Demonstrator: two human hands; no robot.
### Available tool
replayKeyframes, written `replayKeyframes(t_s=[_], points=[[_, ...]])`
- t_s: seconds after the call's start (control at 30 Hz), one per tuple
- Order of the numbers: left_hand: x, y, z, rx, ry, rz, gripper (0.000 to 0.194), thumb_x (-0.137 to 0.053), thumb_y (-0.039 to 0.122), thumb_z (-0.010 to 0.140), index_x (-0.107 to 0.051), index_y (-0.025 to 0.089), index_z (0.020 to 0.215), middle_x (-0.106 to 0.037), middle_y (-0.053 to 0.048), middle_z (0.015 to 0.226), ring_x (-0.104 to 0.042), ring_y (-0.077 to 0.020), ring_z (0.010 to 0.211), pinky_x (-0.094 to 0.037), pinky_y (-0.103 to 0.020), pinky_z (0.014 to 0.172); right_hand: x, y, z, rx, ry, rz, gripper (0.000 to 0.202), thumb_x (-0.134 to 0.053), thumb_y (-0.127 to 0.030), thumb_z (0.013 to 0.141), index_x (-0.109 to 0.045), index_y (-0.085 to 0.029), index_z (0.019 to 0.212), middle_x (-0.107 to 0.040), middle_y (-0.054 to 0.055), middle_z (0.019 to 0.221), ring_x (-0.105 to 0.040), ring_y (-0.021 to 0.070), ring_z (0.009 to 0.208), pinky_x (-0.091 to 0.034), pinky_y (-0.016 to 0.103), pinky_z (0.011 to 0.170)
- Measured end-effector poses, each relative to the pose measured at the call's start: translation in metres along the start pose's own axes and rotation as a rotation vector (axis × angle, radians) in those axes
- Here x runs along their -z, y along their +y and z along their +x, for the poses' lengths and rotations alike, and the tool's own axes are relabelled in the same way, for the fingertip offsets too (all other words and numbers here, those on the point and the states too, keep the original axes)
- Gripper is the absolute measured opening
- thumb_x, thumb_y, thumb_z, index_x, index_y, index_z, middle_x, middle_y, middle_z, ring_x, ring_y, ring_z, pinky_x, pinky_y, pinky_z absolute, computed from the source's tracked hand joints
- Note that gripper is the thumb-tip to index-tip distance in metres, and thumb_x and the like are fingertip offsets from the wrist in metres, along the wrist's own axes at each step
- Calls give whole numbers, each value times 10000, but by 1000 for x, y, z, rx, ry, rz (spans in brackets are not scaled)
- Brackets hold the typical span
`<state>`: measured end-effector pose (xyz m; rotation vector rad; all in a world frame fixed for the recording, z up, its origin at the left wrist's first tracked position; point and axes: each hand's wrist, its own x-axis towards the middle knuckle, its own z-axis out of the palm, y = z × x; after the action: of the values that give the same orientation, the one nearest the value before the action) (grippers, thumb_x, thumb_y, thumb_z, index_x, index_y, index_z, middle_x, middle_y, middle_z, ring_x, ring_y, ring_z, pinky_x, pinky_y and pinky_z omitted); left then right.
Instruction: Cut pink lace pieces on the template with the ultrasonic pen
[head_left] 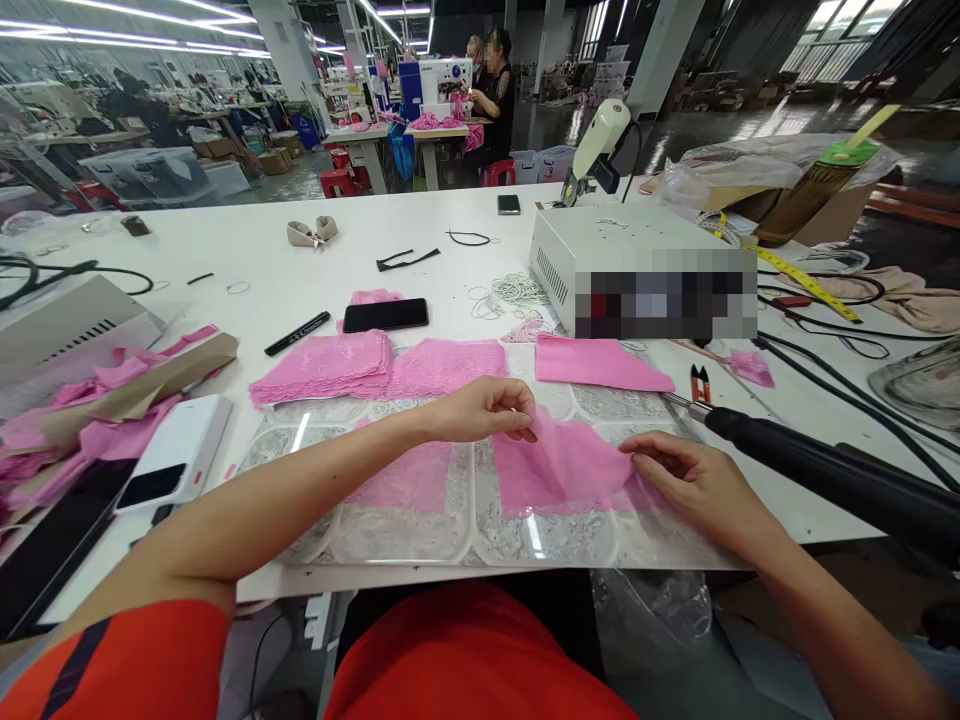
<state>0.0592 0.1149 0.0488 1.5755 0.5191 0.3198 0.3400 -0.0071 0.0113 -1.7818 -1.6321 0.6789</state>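
Observation:
My left hand (487,408) pinches the top edge of a thin pink fabric piece (551,470), raising that edge a little. At the right end of the same fabric, my right hand (682,475) has its thumb and fingers closed on the corner. Under the fabric lies a clear mat (540,550) with a grey marbled pattern. Another pink fabric piece (409,480) rests flat on the mat, left of the held one. Behind my hands are a stack of pink lace pieces (322,368), a second pink lace pile (450,368) and a folded pink cloth (600,363).
A black-handled tool (810,465) juts in from the right, its metal tip near the folded cloth. Behind stand a white metal box (630,240) and a black phone (385,314). A black marker (298,333) and a white device (180,455) lie to the left. Co-workers sit at sewing machines beyond.

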Motion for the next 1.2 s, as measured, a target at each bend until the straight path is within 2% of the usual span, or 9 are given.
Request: replayKeyframes(t_s=[0.3,0.5,0.63,0.7,0.77,0.87,1.03,1.13,1.2], points=[[18,17,-26,-50,42,46,167,-704,270,886,-604,137,907,-721,-29,857,-711,-113,845,-572,-260,811,3,-15,-2,-37,-58,-90,365,-512,-494,749,-729,-228,873,-724,51,745,-644,209,647,-501,319,571],[43,21,-87,-7,155,107,133,-689,245,890,-599,150,908,-715,-26,899,-694,-97,857,-564,-266,839,9,-8,-1,-98,-93,-227,435,-538,-604,666,-733,-281,882,-737,57,771,-661,231,625,-519,367,579],[54,9,-130,80,226,162,133,-688,254,878,-622,145,918,-713,-35,908,-689,-104,857,-559,-271,834,6,-2,1,29,-2,-337,458,-584,-644,660,-724,-300,926,-701,79,759,-605,216,547,-462,358,474],[57,2,-144,118,240,178,140,-689,263,874,-631,142,915,-715,-40,906,-686,-107,850,-554,-270,828,-1,-13,1,144,41,-321,425,-575,-637,704,-722,-302,920,-702,77,780,-610,207,562,-446,341,466],[60,-5,-153,125,250,178,144,-687,268,873,-629,142,909,-715,-39,904,-680,-108,843,-548,-269,819,-13,-33,4,247,7,-256,371,-540,-600,766,-722,-297,879,-709,63,785,-622,193,583,-453,327,489],[63,-12,-160,108,264,172,139,-678,270,876,-624,146,906,-704,-26,882,-668,-106,823,-535,-256,791,-38,-69,18,339,-150,-186,308,-522,-488,822,-724,-264,886,-726,60,868,-653,182,665,-485,313,559],[65,-20,-164,92,252,179,133,-659,271,875,-621,155,928,-700,-35,916,-663,-120,840,-524,-266,784,-81,-108,53,325,-280,-316,284,-528,-419,832,-706,-222,935,-710,54,848,-609,172,660,-478,320,611],[65,-25,-163,73,224,182,138,-661,276,862,-624,153,912,-696,-41,893,-653,-128,808,-514,-273,758,-95,-114,64,302,-375,-406,208,-521,-365,829,-675,-224,818,-698,39,801,-608,175,664,-445,303,578],[65,-29,-161,59,221,174,135,-679,269,840,-629,150,880,-682,-30,850,-635,-121,771,-498,-258,730,-97,-114,63,304,-365,-424,199,-513,-360,833,-657,-229,798,-681,31,757,-602,173,641,-436,297,559]])
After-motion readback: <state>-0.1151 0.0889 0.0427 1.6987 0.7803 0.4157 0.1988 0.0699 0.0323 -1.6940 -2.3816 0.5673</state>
